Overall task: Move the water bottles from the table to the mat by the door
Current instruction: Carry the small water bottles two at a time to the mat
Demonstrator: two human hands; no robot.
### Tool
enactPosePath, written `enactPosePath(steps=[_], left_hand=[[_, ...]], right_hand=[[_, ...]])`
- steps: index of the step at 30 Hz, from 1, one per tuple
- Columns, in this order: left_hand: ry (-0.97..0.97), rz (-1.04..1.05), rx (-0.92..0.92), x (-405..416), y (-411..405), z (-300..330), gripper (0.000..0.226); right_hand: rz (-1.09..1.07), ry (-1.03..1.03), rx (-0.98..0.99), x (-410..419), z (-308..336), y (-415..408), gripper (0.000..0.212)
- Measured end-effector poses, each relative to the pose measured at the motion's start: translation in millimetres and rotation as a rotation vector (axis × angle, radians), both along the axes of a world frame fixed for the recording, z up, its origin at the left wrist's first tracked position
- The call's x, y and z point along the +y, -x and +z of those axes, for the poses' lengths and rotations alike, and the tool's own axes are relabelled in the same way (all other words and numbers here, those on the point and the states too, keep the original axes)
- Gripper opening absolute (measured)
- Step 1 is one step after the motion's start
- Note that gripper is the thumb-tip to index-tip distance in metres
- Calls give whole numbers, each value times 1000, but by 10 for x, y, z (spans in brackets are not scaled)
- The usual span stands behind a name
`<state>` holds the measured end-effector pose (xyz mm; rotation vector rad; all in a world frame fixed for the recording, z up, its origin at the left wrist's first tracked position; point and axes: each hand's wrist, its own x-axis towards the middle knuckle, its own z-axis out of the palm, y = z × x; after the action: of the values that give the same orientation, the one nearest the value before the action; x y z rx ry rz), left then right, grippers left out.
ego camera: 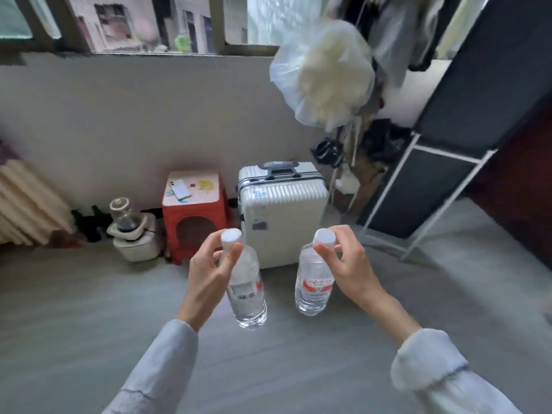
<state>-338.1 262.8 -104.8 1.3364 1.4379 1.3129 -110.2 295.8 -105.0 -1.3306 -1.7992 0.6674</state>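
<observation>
Bottles are both off the table and in transit, one in each hand, hanging above the grey floor point(89, 309) in the middle of the room. Neither the table nor the mat by the door shows in the head view, so I judge the pick-up done and the carry and set-down left; how near the mat lies cannot be told.

On the left, the left hand point(209, 270) pinches the left bottle point(246, 289) just under its white cap, thumb and fingertips curled round the neck and the other fingers loosely bent. That bottle hangs nearly upright, cap up, its long axis close to vertical with the base swung slightly to the right. Its label faces the camera with a barcode.

On the right, the right hand point(348, 265) holds the right bottle point(315, 283) the same way, fingers closed about the neck below the cap. It too points cap up, long axis near vertical, base tipped a little leftward, red label toward the camera. The two bottles hang apart, not touching.

Beyond them stand a red stool point(194, 216) and a white suitcase point(283, 210) against the wall.
</observation>
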Motion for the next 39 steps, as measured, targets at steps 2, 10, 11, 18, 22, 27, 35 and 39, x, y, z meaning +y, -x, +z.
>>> enactPosePath(steps=[2,10,11,18,22,27,35,39], left_hand=[[6,-101,-14,179,-558,28,12],[34,-544,-21,963,-2701,18,12],[38,-599,-24,1070,-2966,10,11],[36,-920,-6,1887,-4859,10,12],[39,-1053,34,2301,-5912,75,17],[29,-1169,83,2633,-7153,115,18],[89,-1273,94,2848,-9022,-119,20],[62,-1286,119,2928,-10142,-193,21]], right_hand=[[-134,-2,24,-41,0,-590,59],[-661,-7,107,-254,-50,-2584,34],[-710,-25,100,-247,-47,-2784,39],[-1011,-75,62,44,-56,-4287,22],[-1143,-80,78,243,-2,-5079,16],[-1291,-69,102,396,49,-6029,20],[-1382,-18,111,508,-64,-7678,15],[-1372,-13,100,545,-102,-8709,16]])
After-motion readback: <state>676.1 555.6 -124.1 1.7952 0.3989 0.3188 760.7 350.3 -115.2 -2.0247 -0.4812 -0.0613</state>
